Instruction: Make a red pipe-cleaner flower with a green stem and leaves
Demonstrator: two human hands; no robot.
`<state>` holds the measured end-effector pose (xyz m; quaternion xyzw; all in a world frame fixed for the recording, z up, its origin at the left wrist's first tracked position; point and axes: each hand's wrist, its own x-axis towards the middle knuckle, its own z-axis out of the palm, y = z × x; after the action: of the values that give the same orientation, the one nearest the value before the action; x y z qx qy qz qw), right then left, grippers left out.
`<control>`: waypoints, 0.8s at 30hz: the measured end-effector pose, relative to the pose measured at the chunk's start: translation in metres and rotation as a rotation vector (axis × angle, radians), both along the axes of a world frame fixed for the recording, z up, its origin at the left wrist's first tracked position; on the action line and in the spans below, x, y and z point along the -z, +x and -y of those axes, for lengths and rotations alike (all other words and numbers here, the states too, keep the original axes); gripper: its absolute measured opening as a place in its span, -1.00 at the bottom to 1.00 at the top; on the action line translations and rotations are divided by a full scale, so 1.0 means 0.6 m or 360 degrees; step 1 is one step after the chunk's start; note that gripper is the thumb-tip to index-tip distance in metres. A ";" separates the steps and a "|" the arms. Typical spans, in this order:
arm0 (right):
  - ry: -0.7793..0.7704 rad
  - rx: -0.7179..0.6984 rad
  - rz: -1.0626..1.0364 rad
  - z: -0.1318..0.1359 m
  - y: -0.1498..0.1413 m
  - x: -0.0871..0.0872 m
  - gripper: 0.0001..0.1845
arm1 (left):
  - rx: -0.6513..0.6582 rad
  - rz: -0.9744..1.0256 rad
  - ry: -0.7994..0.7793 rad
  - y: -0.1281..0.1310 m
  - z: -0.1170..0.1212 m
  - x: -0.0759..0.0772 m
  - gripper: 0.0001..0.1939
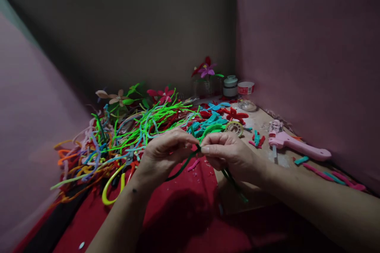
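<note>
Both hands meet near the middle of the head view, pinching dark green pipe cleaner [181, 169]. My left hand [168, 151] has thumb and forefinger closed on it, and a strand curves down below those fingers. My right hand [228, 151] is closed on it from the other side, with another green length hanging under the palm. The exact pinch point is partly hidden by the fingertips. Just beyond the hands lie bright green and turquoise pipe-cleaner pieces [212, 120] and a roll of tape [234, 128].
A heap of coloured pipe cleaners [154, 122] spreads at the left, with yellow-handled scissors [114, 189] at its front. A pink glue gun [299, 146] lies on the board at right. Behind stand pipe-cleaner flowers [207, 71], a small jar [230, 86] and a paper cup [246, 88].
</note>
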<state>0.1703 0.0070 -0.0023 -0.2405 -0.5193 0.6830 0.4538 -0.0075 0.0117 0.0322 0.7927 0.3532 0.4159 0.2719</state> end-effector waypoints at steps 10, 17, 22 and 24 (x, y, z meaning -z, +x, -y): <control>0.0305 0.0060 0.0307 -0.001 0.001 -0.003 -0.87 | 0.0033 -0.0344 0.0200 0.005 0.010 -0.005 -0.92; 0.1287 0.0713 0.0777 0.008 -0.007 0.016 -0.82 | -0.0001 -0.0101 -0.0641 0.022 0.005 0.009 -0.81; 0.0759 0.0354 0.0618 0.000 -0.011 0.012 -0.82 | -0.0130 -0.0066 -0.0662 0.014 0.000 0.011 -0.83; 0.0411 0.0139 0.0553 -0.002 -0.011 0.006 -0.84 | -0.0198 -0.0101 -0.0594 0.009 -0.002 0.007 -0.83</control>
<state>0.1637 0.0084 -0.0059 -0.3167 -0.6620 0.5389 0.4137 -0.0024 0.0131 0.0277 0.7178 0.4809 0.3342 0.3766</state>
